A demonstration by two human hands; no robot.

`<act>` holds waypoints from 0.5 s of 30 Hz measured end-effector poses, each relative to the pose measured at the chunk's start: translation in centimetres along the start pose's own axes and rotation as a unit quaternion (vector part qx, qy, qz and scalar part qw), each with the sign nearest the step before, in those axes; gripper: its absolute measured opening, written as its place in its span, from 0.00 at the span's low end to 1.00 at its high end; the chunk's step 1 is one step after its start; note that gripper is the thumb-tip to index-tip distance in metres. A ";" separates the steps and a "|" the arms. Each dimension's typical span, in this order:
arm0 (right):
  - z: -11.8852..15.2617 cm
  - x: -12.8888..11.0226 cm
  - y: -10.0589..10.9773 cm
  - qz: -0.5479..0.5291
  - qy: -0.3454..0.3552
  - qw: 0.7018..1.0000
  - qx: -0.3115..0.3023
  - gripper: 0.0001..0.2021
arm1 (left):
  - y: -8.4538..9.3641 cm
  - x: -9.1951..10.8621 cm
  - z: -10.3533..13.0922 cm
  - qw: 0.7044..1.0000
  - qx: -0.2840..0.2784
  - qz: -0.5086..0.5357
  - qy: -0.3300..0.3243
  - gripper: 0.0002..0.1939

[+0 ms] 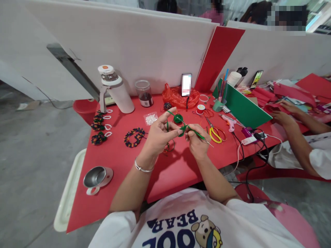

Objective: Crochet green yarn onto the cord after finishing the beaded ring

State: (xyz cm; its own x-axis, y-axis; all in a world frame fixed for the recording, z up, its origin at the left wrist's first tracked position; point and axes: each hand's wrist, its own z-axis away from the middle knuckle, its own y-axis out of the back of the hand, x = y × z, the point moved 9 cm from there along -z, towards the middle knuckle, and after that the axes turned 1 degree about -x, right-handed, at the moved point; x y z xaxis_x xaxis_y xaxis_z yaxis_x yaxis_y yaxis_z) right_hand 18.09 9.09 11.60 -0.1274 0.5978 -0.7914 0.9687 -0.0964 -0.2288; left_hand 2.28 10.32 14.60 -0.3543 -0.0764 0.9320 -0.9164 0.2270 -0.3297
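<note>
My left hand (159,133) pinches a small green crochet piece (183,130) between thumb and fingers, its index finger raised with green yarn running over it. In my right hand (198,143) is a crochet hook (198,134) with a green grip, its tip at the green piece. Just behind the hands lies a green yarn ball (178,119). A dark multicoloured braided loop (134,137) rests left of my left hand, near a bag of white beads (150,119). Yellow-handled scissors (215,135) lie right of my right hand.
On the red table (124,186) stand a metal cup (98,177), a large flask (120,94), a jar (144,93) and a phone (186,84) on a red plastic bag (172,98). A glue gun (229,123) and cables lie at right, near a co-worker's hands (284,115).
</note>
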 end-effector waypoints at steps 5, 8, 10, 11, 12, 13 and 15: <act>-0.1 0.3 -0.4 -0.091 -0.012 0.996 -0.011 0.11 | -0.1 -0.2 0.1 1.000 -0.008 0.001 0.017 0.48; -0.3 0.7 -0.7 -0.111 -0.039 0.992 -0.038 0.12 | -0.1 -0.3 0.1 1.000 -0.014 0.000 0.026 0.48; -0.4 1.0 -0.9 -0.122 -0.058 0.989 -0.056 0.13 | 0.0 -0.2 0.1 1.000 -0.018 -0.005 0.024 0.48; -0.5 1.1 -1.0 -0.126 -0.069 0.988 -0.062 0.14 | 0.1 -0.1 0.1 1.000 -0.020 -0.009 0.021 0.48; -0.5 1.3 -1.0 -0.130 -0.081 0.986 -0.065 0.15 | 0.1 -0.1 0.1 0.999 -0.022 -0.013 0.019 0.48; -0.6 1.5 -1.1 -0.134 -0.096 0.984 -0.064 0.17 | 0.2 -0.1 0.1 0.999 -0.023 -0.016 0.018 0.47; -0.6 2.0 -1.2 -0.146 -0.130 0.979 -0.055 0.19 | 0.2 -0.1 0.1 0.999 -0.025 -0.021 0.016 0.47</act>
State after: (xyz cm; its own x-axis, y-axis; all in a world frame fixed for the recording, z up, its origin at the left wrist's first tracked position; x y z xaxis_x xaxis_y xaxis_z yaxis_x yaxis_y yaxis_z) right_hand 16.83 10.82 10.61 -0.4388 0.3628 -0.8221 0.8980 0.1436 -0.4159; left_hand 2.08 10.32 14.46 -0.3086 -0.0553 0.9496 -0.9196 0.2726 -0.2830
